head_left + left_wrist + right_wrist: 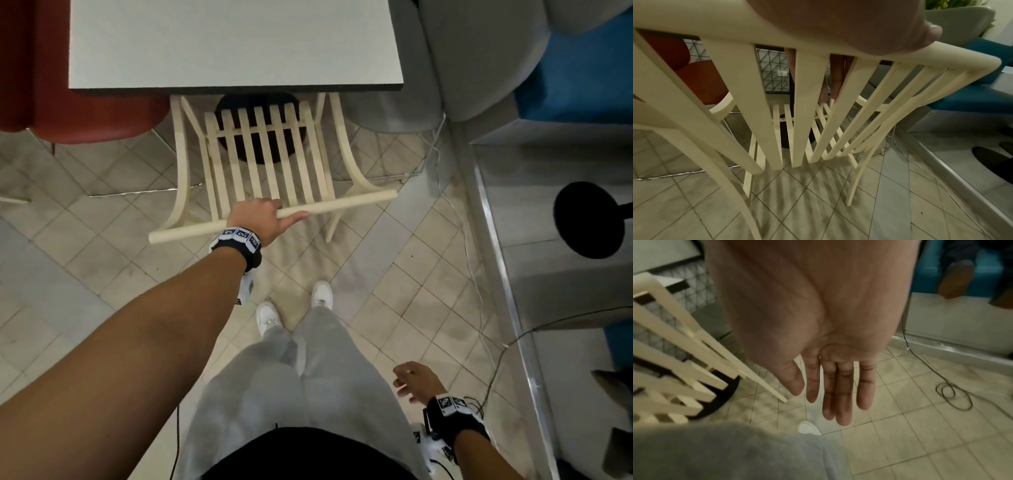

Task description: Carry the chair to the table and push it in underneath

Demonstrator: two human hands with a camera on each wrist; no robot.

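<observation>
Left hand [255, 219] grips the chair [267, 161] by its top rail (right hand [416, 380] loose, empty); off-centre pushing may skew the legs against the table [233, 44] base ahead.

bare forearms, black marker-tagged wristbands [236, 241], grey sweatpants [308, 377], white sneakers [269, 317]

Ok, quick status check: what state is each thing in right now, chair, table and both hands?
chair: upright, front partly under the table, back sticking out.
table: top bare in the part seen.
left hand: grips the chair's top rail.
right hand: fingers straight, holds nothing, hangs at the side.
</observation>
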